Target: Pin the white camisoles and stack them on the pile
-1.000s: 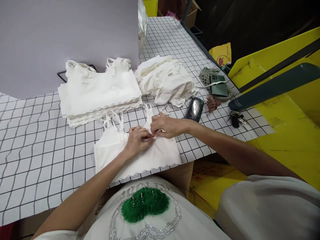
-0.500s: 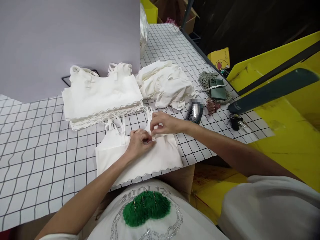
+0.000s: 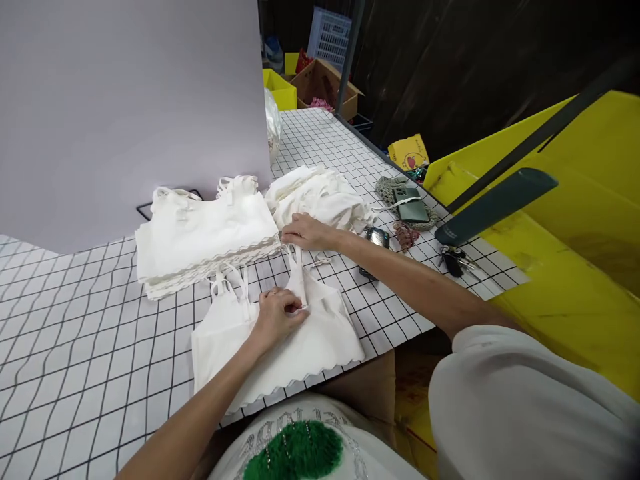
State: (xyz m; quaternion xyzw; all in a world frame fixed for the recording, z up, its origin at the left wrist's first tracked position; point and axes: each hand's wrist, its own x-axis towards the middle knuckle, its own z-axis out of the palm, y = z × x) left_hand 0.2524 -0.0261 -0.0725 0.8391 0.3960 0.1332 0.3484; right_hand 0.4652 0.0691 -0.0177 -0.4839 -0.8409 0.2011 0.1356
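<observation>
Presently left hand pinches the near white camisole top flat on the table; right hand, fingers loose, rests on the far crumpled pile.

The left hand covers the top at its neckline — fingertips tucked under. Beside the keys, a dark object sits half behind the right forearm — unidentifiable.

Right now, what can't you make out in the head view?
- Left hand fingertips: curled into the white top, so its grip is hidden.
- Right hand: fingers sink into the loose white pile; hold unclear.
- Dark object beside the right forearm: partly covered, too small to identify.
- Keys: too small to count.
</observation>
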